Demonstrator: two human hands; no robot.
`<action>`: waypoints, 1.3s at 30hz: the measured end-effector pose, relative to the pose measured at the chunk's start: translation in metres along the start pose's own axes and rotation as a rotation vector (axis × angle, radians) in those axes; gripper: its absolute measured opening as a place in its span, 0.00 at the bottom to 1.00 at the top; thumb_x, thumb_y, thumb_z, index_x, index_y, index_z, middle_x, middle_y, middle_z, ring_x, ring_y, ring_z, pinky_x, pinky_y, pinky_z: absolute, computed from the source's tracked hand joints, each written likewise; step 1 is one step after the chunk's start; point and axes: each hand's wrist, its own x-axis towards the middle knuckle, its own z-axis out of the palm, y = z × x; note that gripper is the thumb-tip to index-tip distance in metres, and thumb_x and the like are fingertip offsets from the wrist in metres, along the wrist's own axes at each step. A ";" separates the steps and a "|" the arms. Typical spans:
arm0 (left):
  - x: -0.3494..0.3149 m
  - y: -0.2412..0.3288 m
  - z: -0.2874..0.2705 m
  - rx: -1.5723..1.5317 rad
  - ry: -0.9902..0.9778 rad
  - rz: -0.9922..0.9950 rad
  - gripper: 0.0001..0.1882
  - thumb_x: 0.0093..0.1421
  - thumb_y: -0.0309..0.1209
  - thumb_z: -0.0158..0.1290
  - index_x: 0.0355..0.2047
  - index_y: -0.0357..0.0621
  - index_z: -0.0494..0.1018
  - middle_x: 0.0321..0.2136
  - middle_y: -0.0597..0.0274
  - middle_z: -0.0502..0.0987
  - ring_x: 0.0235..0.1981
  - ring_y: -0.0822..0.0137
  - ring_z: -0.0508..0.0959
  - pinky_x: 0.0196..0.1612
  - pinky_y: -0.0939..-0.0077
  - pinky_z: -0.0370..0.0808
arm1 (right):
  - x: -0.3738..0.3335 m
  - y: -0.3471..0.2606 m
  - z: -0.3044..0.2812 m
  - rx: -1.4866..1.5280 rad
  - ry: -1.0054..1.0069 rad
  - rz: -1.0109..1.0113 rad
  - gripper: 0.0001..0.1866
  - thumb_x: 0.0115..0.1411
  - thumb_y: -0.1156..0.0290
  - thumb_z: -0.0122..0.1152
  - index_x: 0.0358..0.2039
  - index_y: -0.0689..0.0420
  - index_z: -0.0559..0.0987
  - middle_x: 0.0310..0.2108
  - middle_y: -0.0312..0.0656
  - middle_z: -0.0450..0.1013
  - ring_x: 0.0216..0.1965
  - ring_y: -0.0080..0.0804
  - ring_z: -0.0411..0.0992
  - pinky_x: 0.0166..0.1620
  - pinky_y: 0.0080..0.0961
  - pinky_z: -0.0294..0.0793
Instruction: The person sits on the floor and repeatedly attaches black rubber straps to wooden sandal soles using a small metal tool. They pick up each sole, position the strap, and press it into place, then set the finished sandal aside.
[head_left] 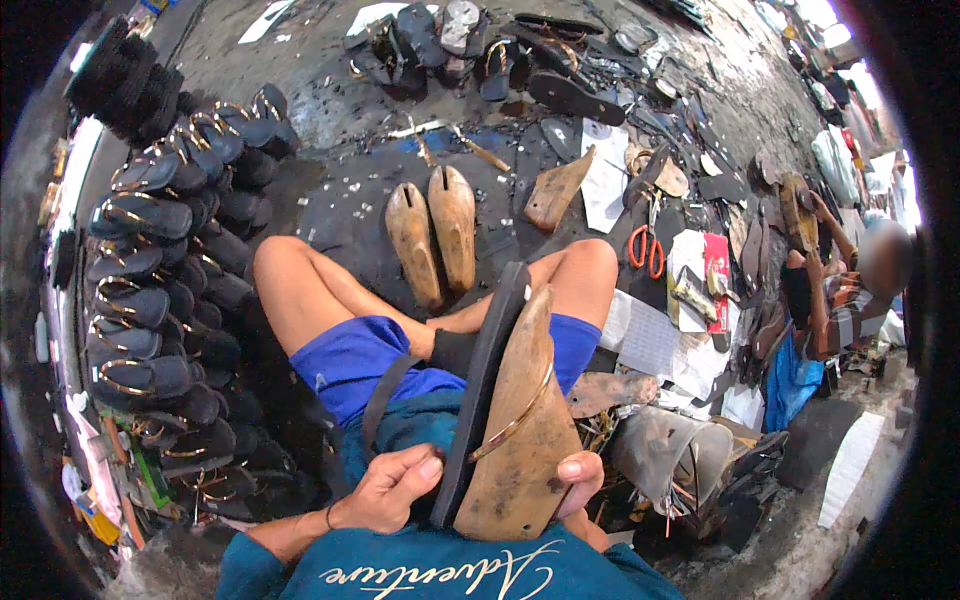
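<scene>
In front of my lap a wooden shoe last (525, 420) stands tilted, with a black sandal sole (487, 385) along its left side. A gold-trimmed strap (520, 415) crosses the last. My right hand (578, 485) grips the last near its heel end, thumb on the wood; its other fingers are mostly hidden behind. My left hand (395, 490) is closed beside the sole's lower edge, thumb pressed to the fingers. A thin black strip (385, 400) curves down into that hand. Between my legs and beyond, a pair of wooden lasts (430, 235) lies on the floor.
Stacked black sandals with gold straps (145, 290) fill the left side. Orange-handled scissors (646, 250), another wooden last (560, 190) and papers lie right. A grey bucket (655, 455) holds tools near my right. Another person (850, 280) sits at the far right among scattered soles.
</scene>
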 end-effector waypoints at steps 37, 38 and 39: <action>0.035 -0.040 -0.058 -0.532 0.310 0.103 0.31 0.63 0.26 0.51 0.67 0.37 0.61 0.56 0.58 0.72 0.55 0.65 0.73 0.66 0.70 0.64 | 0.111 0.014 -0.017 -1.427 -0.199 -0.165 0.62 0.47 0.62 0.80 0.71 0.65 0.45 0.64 0.53 0.57 0.62 0.41 0.63 0.63 0.38 0.67; 0.033 -0.029 -0.059 -0.480 0.237 0.194 0.35 0.65 0.31 0.54 0.70 0.40 0.54 0.60 0.54 0.69 0.62 0.58 0.69 0.70 0.62 0.59 | 0.100 0.013 0.003 -1.138 -0.134 -0.250 0.62 0.48 0.60 0.81 0.71 0.64 0.46 0.64 0.51 0.59 0.62 0.42 0.64 0.64 0.38 0.65; 0.042 -0.023 -0.062 -0.533 0.192 0.273 0.35 0.66 0.36 0.52 0.70 0.40 0.55 0.61 0.54 0.69 0.62 0.57 0.69 0.70 0.60 0.59 | 0.099 0.015 0.011 -1.008 -0.171 -0.401 0.54 0.53 0.65 0.77 0.70 0.64 0.50 0.62 0.48 0.63 0.62 0.39 0.65 0.65 0.36 0.64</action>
